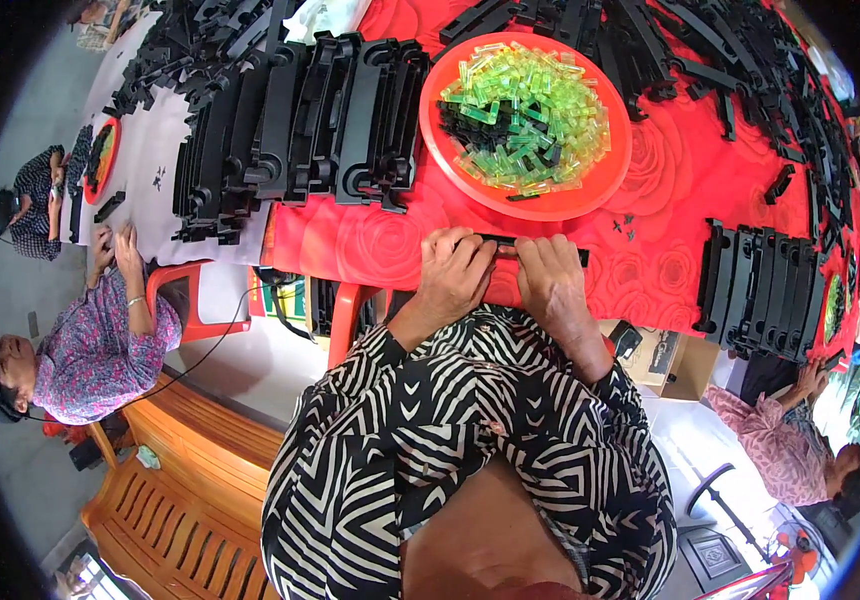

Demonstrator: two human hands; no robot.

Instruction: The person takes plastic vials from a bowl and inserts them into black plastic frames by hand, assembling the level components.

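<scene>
Both my hands grip a black plastic strip [503,241] at the near edge of the red table. My left hand [450,268] has its fingers curled round the strip's left part. My right hand [553,280] pinches it farther right, and its end sticks out past the fingers. Just beyond my hands sits a round red tray [615,165]. Heaped in it are small clear yellow-green plastic pieces [540,95], with small black pieces [475,130] among them at the left.
Long black plastic parts [300,125] stand in a row left of the tray. Another row [760,290] lines the table's right edge, and loose black parts [730,70] pile up beyond. Co-workers sit left [100,340] and right [780,440]. A wooden bench [190,500] stands at lower left.
</scene>
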